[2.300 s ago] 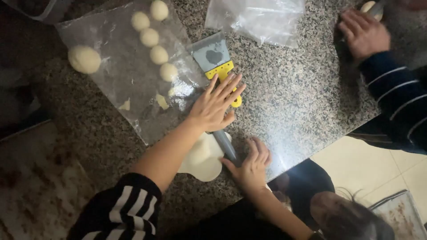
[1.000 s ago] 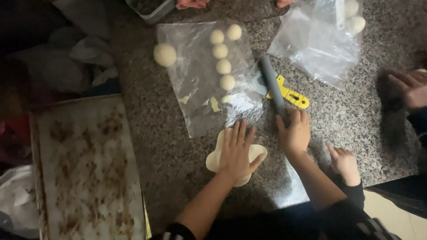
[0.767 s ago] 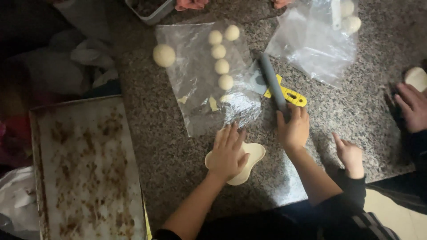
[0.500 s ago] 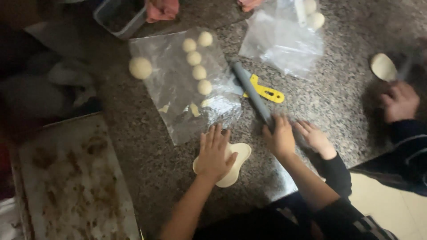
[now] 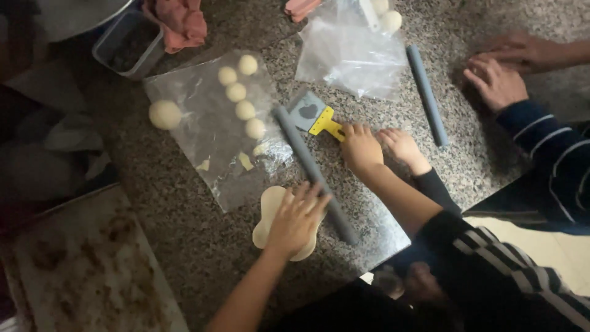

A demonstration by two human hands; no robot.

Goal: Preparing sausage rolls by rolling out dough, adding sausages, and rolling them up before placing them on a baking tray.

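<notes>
Left hand is spread flat on the flat dough piece, beside the grey rolling pin on the stone counter | right hand is closed on the yellow scraper handle | a smaller hand lies just beside | dough balls sit on plastic sheet | tub contents are too dark to be made out.

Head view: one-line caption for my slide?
Left hand presses flattened dough beside a grey rolling pin; right hand touches a yellow-handled scraper.

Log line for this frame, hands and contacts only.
left hand: flat on dough piece | right hand: on counter by yellow scraper | grey rolling pin: between hands
</notes>
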